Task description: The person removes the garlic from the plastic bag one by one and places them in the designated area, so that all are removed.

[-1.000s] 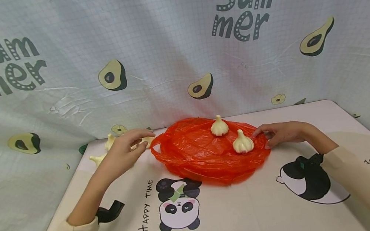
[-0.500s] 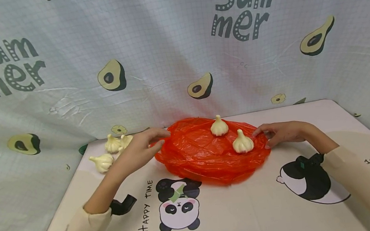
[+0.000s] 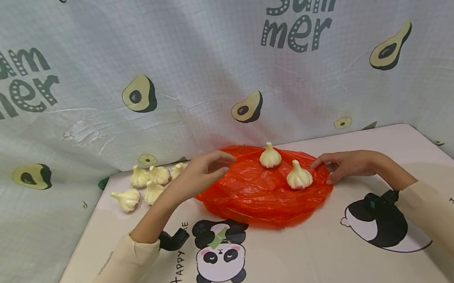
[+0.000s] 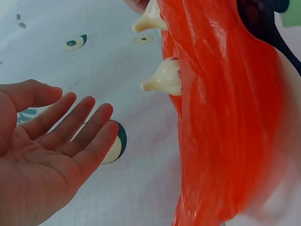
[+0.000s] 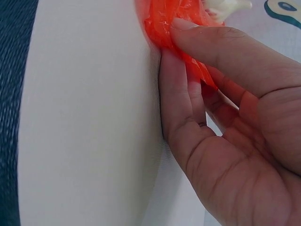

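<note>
A red plastic bag [image 3: 253,202] lies spread on the table, its rim gathered round its middle. Two garlic bulbs rest on it, one farther back [image 3: 270,156] and one nearer the right side [image 3: 299,176]. My right hand [image 3: 350,164] pinches the bag's right edge; in the right wrist view the thumb [image 5: 186,24] presses the film against the fingers beneath. Over the bag's left part hovers my left hand [image 3: 197,176], holding nothing. The left wrist view shows its fingers [image 4: 89,127] relaxed and spread, apart from the bag [image 4: 221,122].
Several more garlic bulbs [image 3: 127,200] sit at the table's back left, beyond the left forearm. A patterned cloth [image 3: 199,62] hangs behind the table [image 3: 288,263]. The panda [image 3: 220,256] in front of the bag is printed on the tabletop.
My left hand has moved right, from beside the garlic bulbs at the back left to over the bag's left side, uncovering those bulbs. The right hand keeps its place on the bag's edge.
</note>
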Available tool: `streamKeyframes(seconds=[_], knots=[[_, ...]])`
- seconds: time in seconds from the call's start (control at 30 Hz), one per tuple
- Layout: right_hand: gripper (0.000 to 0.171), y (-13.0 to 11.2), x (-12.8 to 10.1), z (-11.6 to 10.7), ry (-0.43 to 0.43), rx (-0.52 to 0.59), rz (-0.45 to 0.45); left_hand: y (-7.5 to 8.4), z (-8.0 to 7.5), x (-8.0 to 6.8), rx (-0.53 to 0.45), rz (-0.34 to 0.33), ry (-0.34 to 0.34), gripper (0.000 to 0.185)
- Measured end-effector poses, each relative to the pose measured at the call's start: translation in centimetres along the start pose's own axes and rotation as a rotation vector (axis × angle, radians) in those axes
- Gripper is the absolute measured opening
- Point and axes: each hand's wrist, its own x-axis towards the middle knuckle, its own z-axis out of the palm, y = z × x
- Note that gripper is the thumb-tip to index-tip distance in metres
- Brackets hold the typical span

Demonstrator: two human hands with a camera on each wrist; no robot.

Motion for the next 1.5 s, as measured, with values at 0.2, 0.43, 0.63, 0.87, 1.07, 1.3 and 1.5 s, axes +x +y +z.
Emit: streamKeyframes(seconds=[0.2, 0.43, 0.63, 0.87, 1.07, 1.3, 1.5], knots=[[0.057, 0.1, -0.1, -0.1, -0.003, 0.001, 0.002, -0.3, 1.0, 2.1, -0.041, -0.006, -0.068, 0.027], [0.056, 0.2, -0.2, -0.1, -0.005, -0.003, -0.008, -1.0, 1.2, 4.6, -0.078, -0.097, -0.151, 0.041], [0.057, 0.4, -0.2, 0.1, 0.012, 0.009, 0.006, -1.8, 1.4, 7.0, -0.171, -0.170, -0.226, 0.044], [0.057, 0.5, -0.3, 0.0, 0.022, 0.000, 0.017, -3.2, 1.6, 10.3, -0.312, -0.211, -0.309, 0.054], [0.056, 0.3, -0.3, 0.0, 0.017, -0.004, 0.006, -4.4, 0.6, 12.0, -0.370, -0.278, -0.338, 0.061], [0.056, -0.1, -0.1, -0.1, 0.013, 0.010, 0.018, -4.5, 0.3, 13.4, -0.357, -0.314, -0.368, 0.065], [0.056, 0.0, -0.1, -0.1, 0.003, 0.012, 0.012, -4.8, 0.8, 14.5, -0.351, -0.316, -0.380, 0.067]])
